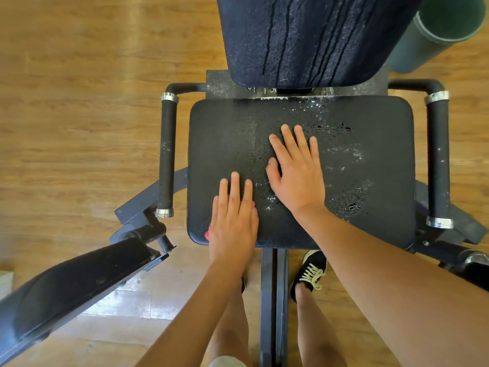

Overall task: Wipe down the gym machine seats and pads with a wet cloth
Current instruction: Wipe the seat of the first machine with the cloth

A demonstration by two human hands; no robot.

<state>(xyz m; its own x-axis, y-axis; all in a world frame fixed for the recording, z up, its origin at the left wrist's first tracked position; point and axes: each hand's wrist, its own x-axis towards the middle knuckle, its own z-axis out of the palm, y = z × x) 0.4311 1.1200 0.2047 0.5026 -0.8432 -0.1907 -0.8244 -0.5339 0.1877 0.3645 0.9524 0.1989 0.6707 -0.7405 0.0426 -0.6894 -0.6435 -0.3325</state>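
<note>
A black padded seat point(370, 133) of a gym machine lies below me, speckled with water drops. Behind it rises the dark back pad point(312, 38), streaked with wet runs. My left hand point(234, 215) lies flat with straight fingers on the seat's front left part, pressing a pink cloth point(207, 234) of which only small edges show beside the palm. My right hand point(296, 168) rests flat and bare on the middle of the seat, fingers spread, holding nothing.
Black handle bars with silver collars flank the seat at left point(166, 154) and right point(438, 160). A padded lever arm point(68, 287) juts out at lower left. A green cylinder point(436, 30) stands at upper right. My shoe point(311, 271) sits beside the frame post on the wooden floor.
</note>
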